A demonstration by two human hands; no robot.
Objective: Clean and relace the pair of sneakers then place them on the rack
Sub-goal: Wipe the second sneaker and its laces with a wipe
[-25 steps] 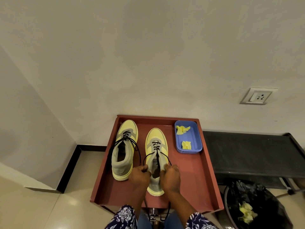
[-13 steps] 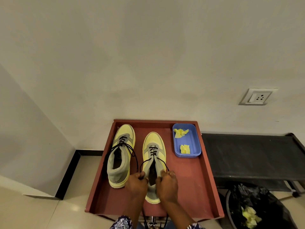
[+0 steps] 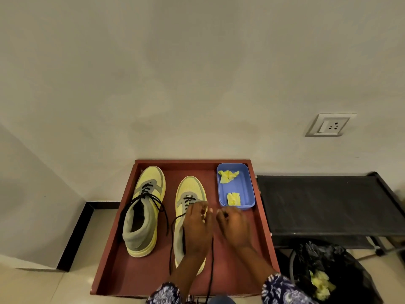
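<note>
On the red-brown, raised-edge tray [image 3: 131, 275] against the cream wall stand two yellow-and-grey lace-up sneakers, toes to the wall. Left sneaker [image 3: 144, 211]: black lace [image 3: 162, 207] threaded through its eyelets, the ends hanging loose down both sides. Right sneaker [image 3: 190, 194]: laced only at the lower eyelets, its own black lace [image 3: 212, 260] trailing toward the tray's near edge. Left hand [image 3: 197, 227]: over the tongue of the right sneaker, fingers curled; it appears to pinch a lace strand, though the contact point is hidden. Right hand [image 3: 233, 224]: just beside the sneaker over bare tray, fingers curled at the tips; whether it holds the other lace end cannot be told. Blue rectangular plastic container [image 3: 221, 189]: at the tray's far right corner, holding two crumpled yellow wipes. Black mesh-topped rack [image 3: 328, 205]: to the right of the tray, nothing on it in view; a black bag-lined bin [image 3: 350, 270] stands below.

Step in hand, by judgement: relacing the right sneaker. To do it well, keep both ends equal in length, draw each crossing snug before the next eyelet, keep the lace untwisted, and steady the tongue so that it stays centred.
</note>
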